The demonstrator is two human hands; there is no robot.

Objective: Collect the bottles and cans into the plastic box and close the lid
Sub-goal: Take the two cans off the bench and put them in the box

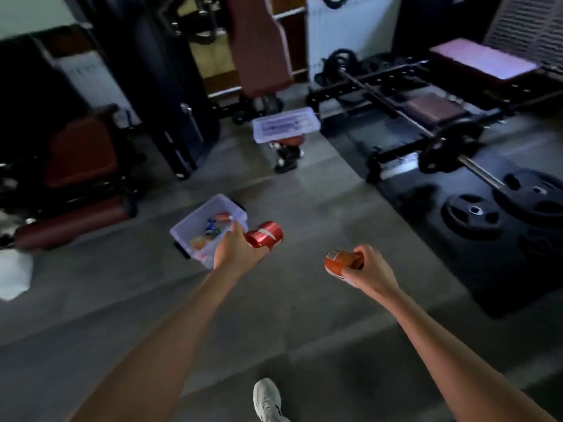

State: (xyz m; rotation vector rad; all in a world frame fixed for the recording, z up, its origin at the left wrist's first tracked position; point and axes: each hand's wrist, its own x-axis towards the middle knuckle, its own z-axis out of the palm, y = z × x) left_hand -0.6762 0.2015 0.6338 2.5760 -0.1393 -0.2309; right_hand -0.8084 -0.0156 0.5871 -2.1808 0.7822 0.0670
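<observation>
white shoe (pixel 267 400) on grey floor (pixel 304 315). left hand (pixel 236 249) wrapped round red can (pixel 264 235), beside open plastic box (pixel 210 228). right hand (pixel 370 269) clasps orange can (pixel 341 263), further off. lid (pixel 286 124) apart, on bench. step: carrying cans to box. next: drop both in, fetch lid.

Dim gym: grey floor (pixel 304 315), maroon benches (pixel 259 53), barbell (pixel 451 147) (blurred).
</observation>
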